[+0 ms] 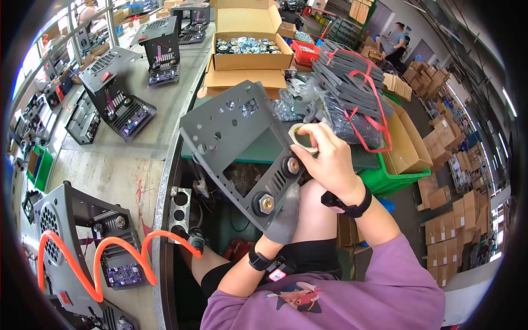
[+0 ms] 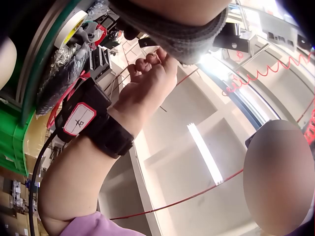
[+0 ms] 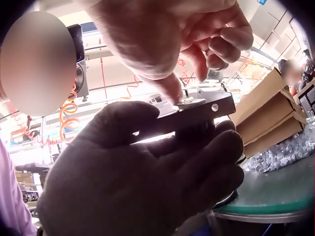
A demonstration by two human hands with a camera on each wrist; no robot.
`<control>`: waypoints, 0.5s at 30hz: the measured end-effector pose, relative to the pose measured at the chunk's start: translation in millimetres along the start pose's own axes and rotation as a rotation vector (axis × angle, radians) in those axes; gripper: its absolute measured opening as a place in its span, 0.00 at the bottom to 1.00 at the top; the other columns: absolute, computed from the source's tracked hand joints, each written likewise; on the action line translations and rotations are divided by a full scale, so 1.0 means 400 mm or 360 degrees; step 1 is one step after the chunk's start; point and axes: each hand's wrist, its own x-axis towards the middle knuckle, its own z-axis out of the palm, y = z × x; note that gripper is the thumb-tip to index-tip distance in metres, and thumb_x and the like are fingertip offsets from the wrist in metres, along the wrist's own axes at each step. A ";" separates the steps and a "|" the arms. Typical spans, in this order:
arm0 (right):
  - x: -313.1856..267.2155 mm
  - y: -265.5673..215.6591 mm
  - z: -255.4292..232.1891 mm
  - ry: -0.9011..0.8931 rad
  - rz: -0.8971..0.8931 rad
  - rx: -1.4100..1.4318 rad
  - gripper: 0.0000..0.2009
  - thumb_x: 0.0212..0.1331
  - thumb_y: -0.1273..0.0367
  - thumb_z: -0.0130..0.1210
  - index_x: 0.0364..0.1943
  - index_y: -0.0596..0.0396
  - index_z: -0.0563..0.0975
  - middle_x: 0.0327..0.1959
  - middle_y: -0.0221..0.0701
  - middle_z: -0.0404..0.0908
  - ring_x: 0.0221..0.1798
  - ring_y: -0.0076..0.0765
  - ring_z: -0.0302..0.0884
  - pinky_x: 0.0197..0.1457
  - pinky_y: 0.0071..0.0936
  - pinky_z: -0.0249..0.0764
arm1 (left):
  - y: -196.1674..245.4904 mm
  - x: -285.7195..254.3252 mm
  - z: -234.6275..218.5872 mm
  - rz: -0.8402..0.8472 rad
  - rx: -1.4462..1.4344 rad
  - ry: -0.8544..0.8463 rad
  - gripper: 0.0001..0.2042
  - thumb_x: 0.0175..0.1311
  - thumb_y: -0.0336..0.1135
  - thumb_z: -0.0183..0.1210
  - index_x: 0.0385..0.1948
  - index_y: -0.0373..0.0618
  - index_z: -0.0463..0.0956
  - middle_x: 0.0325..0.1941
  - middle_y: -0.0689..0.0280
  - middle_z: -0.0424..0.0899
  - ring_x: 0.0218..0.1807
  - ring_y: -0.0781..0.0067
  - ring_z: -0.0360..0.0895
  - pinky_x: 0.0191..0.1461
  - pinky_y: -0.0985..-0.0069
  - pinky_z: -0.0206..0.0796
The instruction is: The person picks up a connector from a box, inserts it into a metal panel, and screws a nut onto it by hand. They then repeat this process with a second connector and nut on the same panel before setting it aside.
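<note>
A dark metal plate with a large cut-out is held tilted over the person's lap. The gloved left hand grips its lower right edge; in the right wrist view that glove wraps the plate from below. Black round feet with brass-coloured nuts sit along the near side. The bare right hand is at the plate's right edge, fingers bent and apart from the thumb. In the right wrist view its thumb tip touches a small silver part on the plate; what part is unclear.
A tape roll lies on the green table behind the right hand. Beyond are a carton of hardware, strapped grey strips and a green crate. Assembled housings and an orange coiled hose are at the left.
</note>
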 end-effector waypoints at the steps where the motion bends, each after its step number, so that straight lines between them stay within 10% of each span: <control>1: -0.003 0.007 -0.001 0.0042 -0.0055 0.0145 0.09 0.50 0.71 0.60 0.37 0.55 0.77 0.29 0.34 0.73 0.27 0.41 0.76 0.28 0.33 0.72 | 0.012 0.003 0.007 0.0075 -0.0019 0.0069 0.12 0.69 0.31 0.49 0.50 0.38 0.69 0.47 0.67 0.75 0.45 0.79 0.71 0.48 0.80 0.66; 13: -0.101 0.053 -0.043 -0.0168 -0.0196 0.0561 0.11 0.39 0.79 0.51 0.28 0.57 0.82 0.24 0.35 0.75 0.24 0.37 0.75 0.27 0.29 0.72 | 0.057 0.045 0.004 0.0142 0.0325 0.0159 0.10 0.65 0.30 0.49 0.45 0.36 0.70 0.45 0.62 0.76 0.46 0.73 0.72 0.50 0.76 0.65; 15: -0.107 0.048 -0.062 0.0057 -0.0213 0.0464 0.15 0.37 0.77 0.52 0.33 0.53 0.81 0.32 0.35 0.77 0.30 0.39 0.76 0.29 0.32 0.73 | 0.098 0.040 0.028 -0.0491 -0.0374 0.0082 0.11 0.64 0.31 0.49 0.43 0.35 0.72 0.47 0.62 0.76 0.49 0.72 0.72 0.51 0.76 0.65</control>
